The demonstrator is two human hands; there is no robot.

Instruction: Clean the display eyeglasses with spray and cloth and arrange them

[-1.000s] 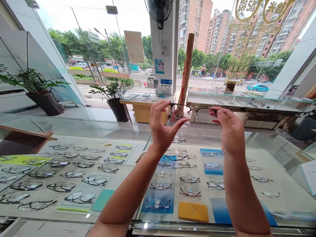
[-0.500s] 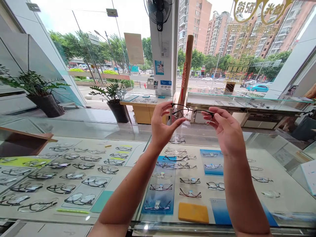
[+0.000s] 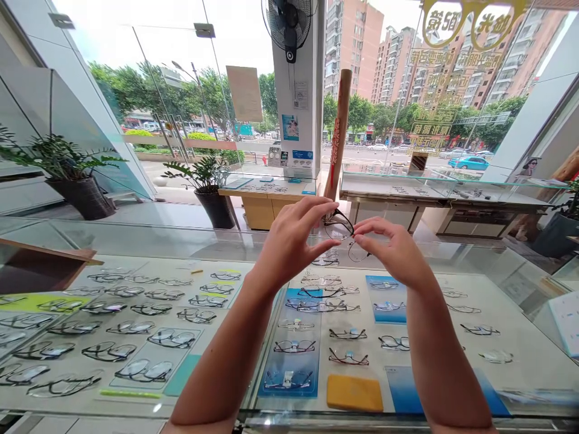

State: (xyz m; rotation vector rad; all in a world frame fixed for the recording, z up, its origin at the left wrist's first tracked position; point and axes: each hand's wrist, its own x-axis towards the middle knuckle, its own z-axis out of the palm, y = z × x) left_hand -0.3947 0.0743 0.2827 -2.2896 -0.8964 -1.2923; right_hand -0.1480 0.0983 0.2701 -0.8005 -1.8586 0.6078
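Note:
A pair of dark-rimmed eyeglasses [image 3: 342, 224] is held up above the far part of the glass display counter. My left hand [image 3: 292, 241] grips its left side, the fingertips on the upper part and the thumb below. From the other side my right hand [image 3: 391, 247] pinches a dark part of the frame between thumb and fingers. The lenses show between the two hands, partly covered by my fingers. Beneath my arms, several rows of eyeglasses [image 3: 348, 333] lie in the counter.
A yellow block [image 3: 354, 392] sits near the counter's front edge. More glasses [image 3: 131, 326] fill the left section. Potted plants [image 3: 215, 205], a wooden post [image 3: 340, 132] and further display cases [image 3: 389, 191] stand beyond. A fan [image 3: 289, 24] hangs on the pillar.
My right hand has come left and a little lower, closing in on my left hand. The eyeglasses have turned and dropped slightly between them, their dark part now angled downward to the right.

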